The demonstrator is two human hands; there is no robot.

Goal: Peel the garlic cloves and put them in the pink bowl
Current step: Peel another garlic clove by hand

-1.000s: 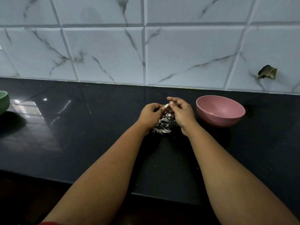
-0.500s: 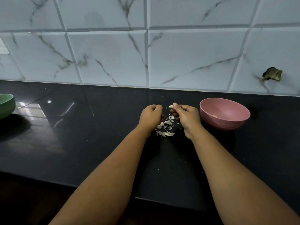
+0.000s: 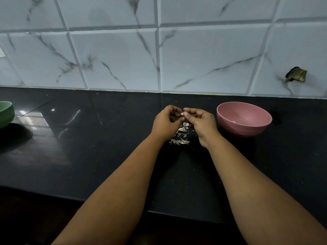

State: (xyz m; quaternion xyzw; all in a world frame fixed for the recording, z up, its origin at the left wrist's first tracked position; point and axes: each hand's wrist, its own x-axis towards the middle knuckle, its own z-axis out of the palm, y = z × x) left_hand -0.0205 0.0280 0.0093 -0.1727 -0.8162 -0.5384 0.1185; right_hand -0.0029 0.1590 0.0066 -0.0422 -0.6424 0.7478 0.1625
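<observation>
A small pale garlic clove is pinched between the fingertips of my left hand and my right hand, held just above the black counter. Both hands have their fingers curled round it, so most of the clove is hidden. Below the hands lies a heap of white garlic skins. The pink bowl stands upright on the counter just right of my right hand, with a little pale piece visible inside near its left wall.
A green bowl sits at the far left edge of the glossy black counter. White marble tiles form the wall behind. A dark broken spot marks the wall at the right. The counter's front edge runs near my forearms.
My left hand has come back to the clove, so both hands pinch it again. The camera view shifted slightly; the hands stay over the skin heap.
</observation>
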